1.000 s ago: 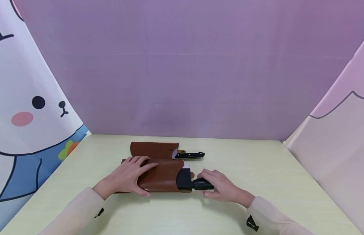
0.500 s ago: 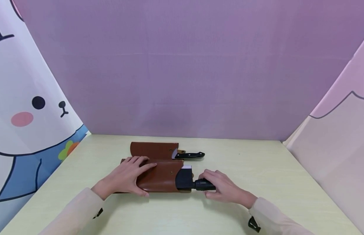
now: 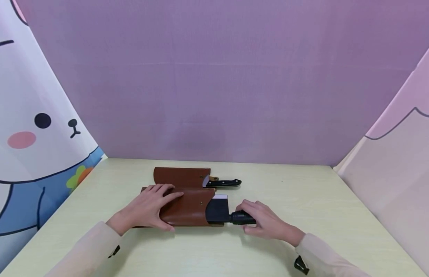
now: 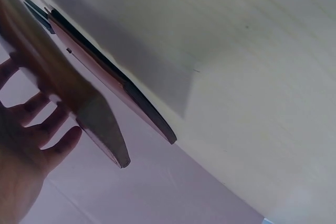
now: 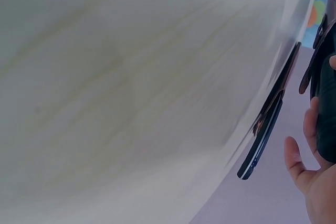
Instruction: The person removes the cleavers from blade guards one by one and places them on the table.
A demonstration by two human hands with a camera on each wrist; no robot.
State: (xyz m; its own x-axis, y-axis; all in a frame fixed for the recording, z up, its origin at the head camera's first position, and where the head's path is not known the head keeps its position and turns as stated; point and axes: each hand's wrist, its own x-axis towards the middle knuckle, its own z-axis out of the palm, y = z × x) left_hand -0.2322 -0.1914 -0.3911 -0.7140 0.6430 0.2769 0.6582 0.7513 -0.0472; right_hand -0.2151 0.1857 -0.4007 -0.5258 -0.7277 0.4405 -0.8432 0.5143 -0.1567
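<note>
In the head view a cleaver (image 3: 217, 210), with a dark blade and a pale strip along its upper edge, lies partly inside a brown leather sheath (image 3: 190, 209); the rest of its blade is hidden. My left hand (image 3: 148, 207) grips the sheath across its width, fingers at the far edge and thumb at the near edge. In the left wrist view the fingertips (image 4: 67, 136) press against the sheath (image 4: 68, 85), which stands apart from the table. My right hand (image 3: 264, 221) holds the cleaver's black handle (image 3: 242, 217), fingers wrapped round it.
Behind the held sheath lies a second brown sheath (image 3: 181, 177). A smaller knife (image 3: 224, 183) with a black riveted handle sticks out of it to the right. The pale table (image 3: 304, 200) ends at a purple backdrop (image 3: 214, 96).
The cleaver has slid slightly to the right, so more of its blade shows outside the sheath. My right hand moved right with it; my left hand and the sheath shifted slightly left.
</note>
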